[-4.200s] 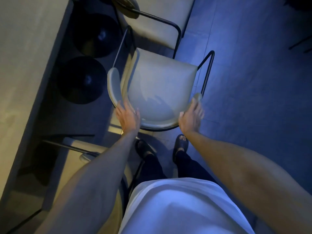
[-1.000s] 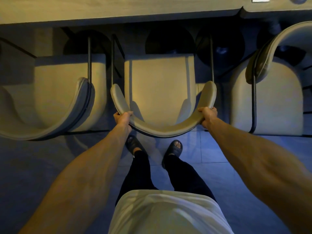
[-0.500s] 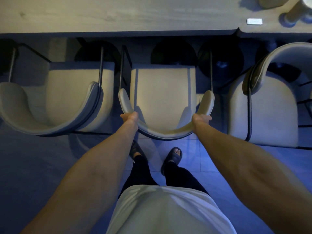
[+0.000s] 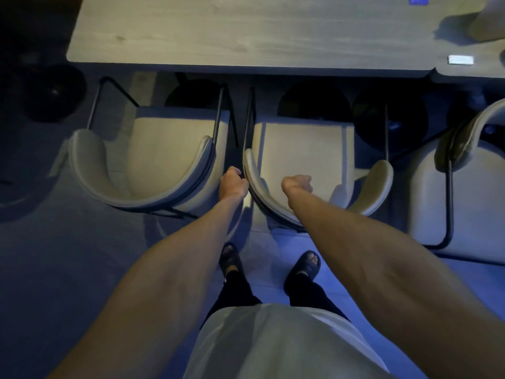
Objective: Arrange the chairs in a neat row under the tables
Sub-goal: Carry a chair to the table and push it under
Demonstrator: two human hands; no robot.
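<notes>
Our left hand (image 4: 232, 184) now sits curled at the left end of the middle chair's (image 4: 302, 149) backrest, touching it, though we cannot tell if that grip holds. Our right hand (image 4: 297, 184) has let go of the right end and hangs clenched over the seat. The chair stands tucked at the tabletop (image 4: 246, 34), beside its left neighbour (image 4: 164, 149); the right chair (image 4: 464, 192) looks turned askew, likely next.
</notes>
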